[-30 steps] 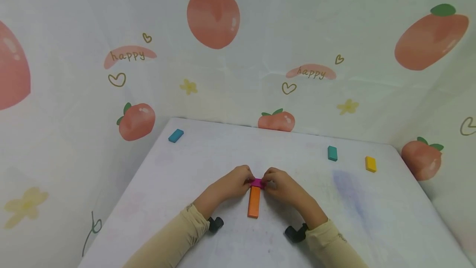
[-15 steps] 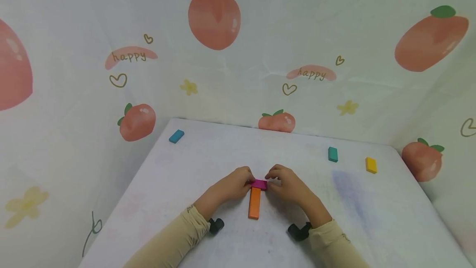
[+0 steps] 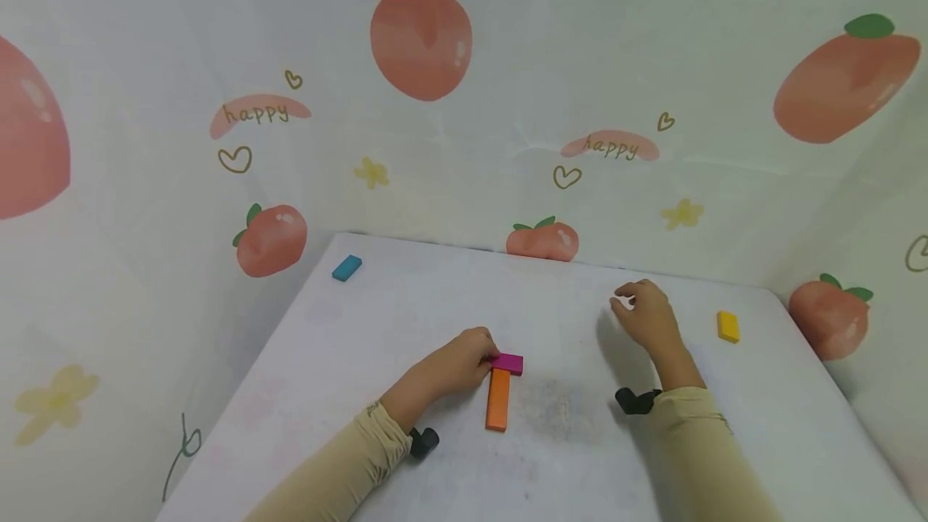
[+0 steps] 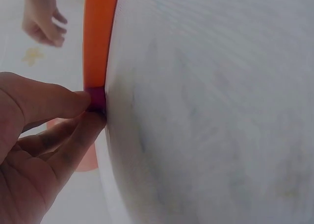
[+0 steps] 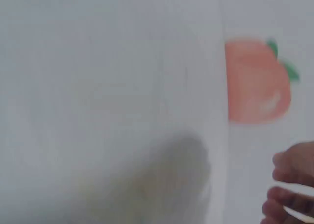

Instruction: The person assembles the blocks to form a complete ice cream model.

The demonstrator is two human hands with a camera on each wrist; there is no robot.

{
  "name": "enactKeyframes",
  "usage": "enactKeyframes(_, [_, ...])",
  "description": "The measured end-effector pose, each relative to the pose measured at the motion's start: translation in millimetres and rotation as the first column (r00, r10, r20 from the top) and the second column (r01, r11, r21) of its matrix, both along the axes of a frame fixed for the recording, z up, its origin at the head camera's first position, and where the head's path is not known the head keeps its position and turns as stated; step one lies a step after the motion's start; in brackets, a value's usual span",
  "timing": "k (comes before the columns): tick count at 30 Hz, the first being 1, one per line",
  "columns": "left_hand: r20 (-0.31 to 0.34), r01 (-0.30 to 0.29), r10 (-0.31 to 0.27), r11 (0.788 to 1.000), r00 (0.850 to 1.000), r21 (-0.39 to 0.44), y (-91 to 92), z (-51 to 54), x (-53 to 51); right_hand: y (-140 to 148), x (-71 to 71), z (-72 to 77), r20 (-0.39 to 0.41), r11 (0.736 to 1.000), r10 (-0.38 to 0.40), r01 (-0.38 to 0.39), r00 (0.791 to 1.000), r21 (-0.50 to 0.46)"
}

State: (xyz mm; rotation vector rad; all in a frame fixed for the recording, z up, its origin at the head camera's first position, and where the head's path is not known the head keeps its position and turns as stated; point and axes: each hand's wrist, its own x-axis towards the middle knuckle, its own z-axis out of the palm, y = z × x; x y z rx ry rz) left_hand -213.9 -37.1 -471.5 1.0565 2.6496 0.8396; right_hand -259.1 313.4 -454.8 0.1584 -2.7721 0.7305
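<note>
Currently left hand (image 3: 453,361) pinches the left end of a magenta rectangular block (image 3: 510,364), which juts right from the fingertips; long orange rectangular block (image 3: 498,399) butts its near side. Right hand (image 3: 648,319) hovers, fingertips apart, left of yellow rectangular block (image 3: 728,327).

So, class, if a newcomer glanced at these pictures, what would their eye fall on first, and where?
Probably the bright orange block towards the middle of the white table, with the magenta block crosswise at its far end, pinched by the left grip. Next, perhaps, the large printed fruit high on the backdrop, then the yellow block near the table's far right corner.
</note>
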Motion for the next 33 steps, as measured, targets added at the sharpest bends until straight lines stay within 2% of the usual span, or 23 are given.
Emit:
enactKeyframes(4, [0.002, -0.002, 0.002, 1.0, 1.0, -0.009, 0.1, 0.1, 0.5, 29.0, -5.3, -1.0, 0.076, 0.992, -0.127, 0.125, 0.989, 0.026])
enactKeyframes(8, [0.023, -0.016, 0.017, 1.0, 1.0, -0.024, 1.3, 0.8, 1.4, 49.9, -5.4, -4.0, 0.185, 0.981, -0.194, 0.189, 0.963, 0.04])
enactKeyframes(12, [0.03, -0.034, 0.035, 0.999, 0.999, -0.043, 1.3, 1.1, 1.7, 60.9, -6.0, -9.2, 0.246, 0.98, -0.2, 0.192, 0.949, 0.056])
enactKeyframes(19, [0.027, -0.033, 0.034, 0.999, 0.999, -0.044, 0.7, 2.4, 0.9, 64.1, -9.2, -13.5, 0.292, 0.979, -0.204, 0.2, 0.934, 0.047])
enactKeyframes(33, [0.02, -0.034, 0.036, 0.998, 0.999, -0.053, 1.8, 4.7, 1.8, 60.9, -11.9, -15.0, 0.302, 0.977, -0.206, 0.211, 0.931, 0.015])
